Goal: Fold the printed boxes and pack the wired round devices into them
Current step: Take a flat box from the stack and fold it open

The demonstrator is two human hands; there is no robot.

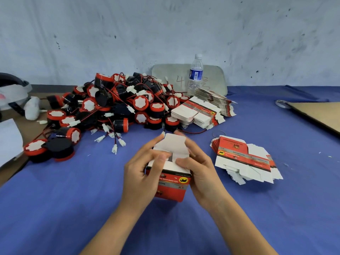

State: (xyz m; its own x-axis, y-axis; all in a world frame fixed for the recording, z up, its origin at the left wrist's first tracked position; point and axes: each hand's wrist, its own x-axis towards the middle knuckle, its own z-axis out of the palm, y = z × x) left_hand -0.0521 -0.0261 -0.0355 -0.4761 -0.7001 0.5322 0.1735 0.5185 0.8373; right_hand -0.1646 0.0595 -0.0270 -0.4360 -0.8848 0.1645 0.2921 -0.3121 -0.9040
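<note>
Heap of wired round devices (110,111) back left. Flat box stack (200,111) just beside it, a fanned stack (242,159) at right, a water bottle (196,74) behind. Centre front, above the blue cloth (73,199): left hand (141,172) and right hand (200,168) grip the printed box (171,179), thumbs pressing its white flaps. Contents unclear.

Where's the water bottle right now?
In the head view the water bottle stands upright at the back, right of centre, in front of the grey board, just behind the flat boxes and right of the device pile.

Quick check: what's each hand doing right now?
Left hand: holds the printed box, thumb on a flap.
Right hand: holds the same box from the right.
</note>
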